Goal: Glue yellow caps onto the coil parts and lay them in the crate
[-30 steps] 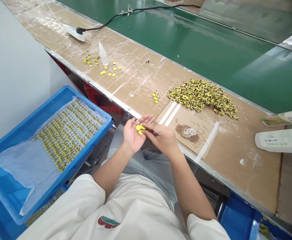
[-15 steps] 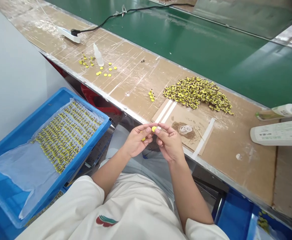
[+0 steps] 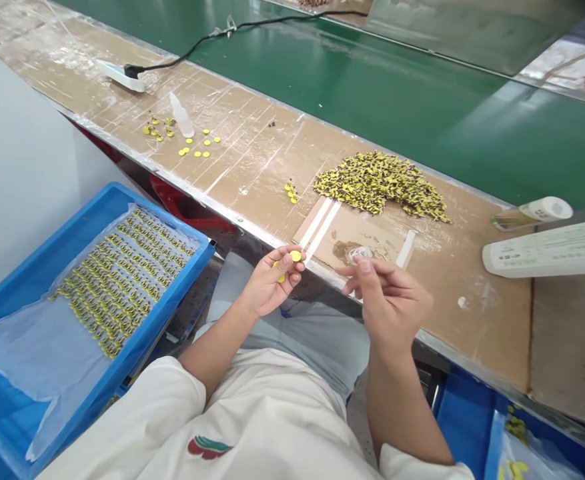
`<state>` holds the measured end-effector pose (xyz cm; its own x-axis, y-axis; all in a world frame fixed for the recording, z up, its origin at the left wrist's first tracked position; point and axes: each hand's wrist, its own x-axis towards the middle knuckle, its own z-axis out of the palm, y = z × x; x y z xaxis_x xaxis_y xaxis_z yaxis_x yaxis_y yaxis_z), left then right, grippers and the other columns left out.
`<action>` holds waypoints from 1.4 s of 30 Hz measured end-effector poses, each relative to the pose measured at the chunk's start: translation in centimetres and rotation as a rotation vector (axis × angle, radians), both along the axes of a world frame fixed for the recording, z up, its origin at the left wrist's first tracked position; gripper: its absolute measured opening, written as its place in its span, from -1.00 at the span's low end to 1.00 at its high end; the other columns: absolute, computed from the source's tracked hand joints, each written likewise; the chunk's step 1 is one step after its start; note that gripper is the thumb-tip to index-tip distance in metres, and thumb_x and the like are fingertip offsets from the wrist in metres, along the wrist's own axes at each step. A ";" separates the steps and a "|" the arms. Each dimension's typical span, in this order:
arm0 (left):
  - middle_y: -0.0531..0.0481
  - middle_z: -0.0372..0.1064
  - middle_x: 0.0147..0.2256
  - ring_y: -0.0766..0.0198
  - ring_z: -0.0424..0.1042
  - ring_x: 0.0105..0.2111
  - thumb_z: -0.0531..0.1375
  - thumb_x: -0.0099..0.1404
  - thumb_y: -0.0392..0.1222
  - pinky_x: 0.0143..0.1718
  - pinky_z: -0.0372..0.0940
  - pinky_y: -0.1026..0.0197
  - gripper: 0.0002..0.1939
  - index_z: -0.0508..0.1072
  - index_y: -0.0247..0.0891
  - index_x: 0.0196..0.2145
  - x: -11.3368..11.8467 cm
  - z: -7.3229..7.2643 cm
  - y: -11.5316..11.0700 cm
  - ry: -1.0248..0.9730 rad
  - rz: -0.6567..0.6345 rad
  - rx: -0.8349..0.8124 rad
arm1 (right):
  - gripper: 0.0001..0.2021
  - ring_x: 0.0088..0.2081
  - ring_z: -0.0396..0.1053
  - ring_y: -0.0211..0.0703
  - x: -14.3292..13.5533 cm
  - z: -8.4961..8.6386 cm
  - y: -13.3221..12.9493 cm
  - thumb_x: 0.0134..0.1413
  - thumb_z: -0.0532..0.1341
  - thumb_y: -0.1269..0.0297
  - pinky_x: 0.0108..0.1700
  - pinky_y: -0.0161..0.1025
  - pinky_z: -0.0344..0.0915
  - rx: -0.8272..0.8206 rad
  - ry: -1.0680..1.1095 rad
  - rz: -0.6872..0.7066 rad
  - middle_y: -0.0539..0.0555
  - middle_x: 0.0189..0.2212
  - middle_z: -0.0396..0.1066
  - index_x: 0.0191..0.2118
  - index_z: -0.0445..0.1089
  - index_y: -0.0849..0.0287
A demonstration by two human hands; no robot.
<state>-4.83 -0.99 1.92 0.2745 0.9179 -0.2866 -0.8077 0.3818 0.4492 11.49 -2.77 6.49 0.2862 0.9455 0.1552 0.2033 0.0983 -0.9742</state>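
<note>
Between the thumb and fingers of my left hand is a small round yellow disc, face up. A second yellow disc sits lower against the palm of the same hand. My right hand is apart from it to the right, held over the table edge. Its fingers are loosely bent and partly apart, slightly blurred, and I see nothing in them. Just beyond its fingertips lies a clear small dish on a wet-stained cardboard piece with white tape strips.
Behind the cardboard is a large heap of yellow-and-brown pieces. A dropper bottle stands among loose yellow discs. At right lie a large white bottle and a smaller container. A blue tray holds rows of pieces at left.
My right hand has let go of the yellow disc and moved right, away from my left hand. My left hand keeps its discs. The whole view has shifted slightly.
</note>
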 end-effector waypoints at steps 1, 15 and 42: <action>-0.01 0.42 -0.29 0.49 0.41 -0.35 0.33 0.14 -0.22 -0.40 0.30 0.51 -0.79 0.53 -0.28 -0.23 -0.1 -0.1 0.0 0.003 -0.003 -0.004 | -0.77 -0.57 0.40 -0.25 1.0 -0.2 0.5 0.07 0.28 0.11 -0.50 -0.27 0.37 0.032 -0.064 -0.050 0.11 -0.41 0.54 -0.24 0.50 0.16; -0.04 0.46 -0.21 0.46 0.48 -0.28 0.33 0.12 -0.33 -0.37 0.34 0.58 -0.80 0.52 -0.30 -0.25 -0.4 -0.7 0.5 0.069 0.012 -0.037 | -0.71 -0.36 0.42 -0.01 15.6 -7.0 14.3 0.00 0.23 0.16 -0.15 -0.04 0.31 -0.130 -0.915 -0.273 0.11 -0.40 0.51 -0.15 0.50 0.13; -0.04 0.51 -0.24 0.45 0.52 -0.30 0.31 0.14 -0.36 -0.24 0.41 0.51 -0.81 0.54 -0.29 -0.24 0.3 -0.8 1.0 0.071 0.062 -0.059 | -0.80 -0.30 0.44 -0.03 16.8 -6.3 17.9 0.00 0.21 0.31 -0.16 -0.08 0.33 -0.350 -0.996 0.138 0.10 -0.35 0.52 -0.21 0.49 0.13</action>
<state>-4.57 0.01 1.14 0.1945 0.9135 -0.3574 -0.7976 0.3594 0.4845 28.28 15.11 0.24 0.0663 0.9975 -0.0262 0.9329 -0.0713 -0.3529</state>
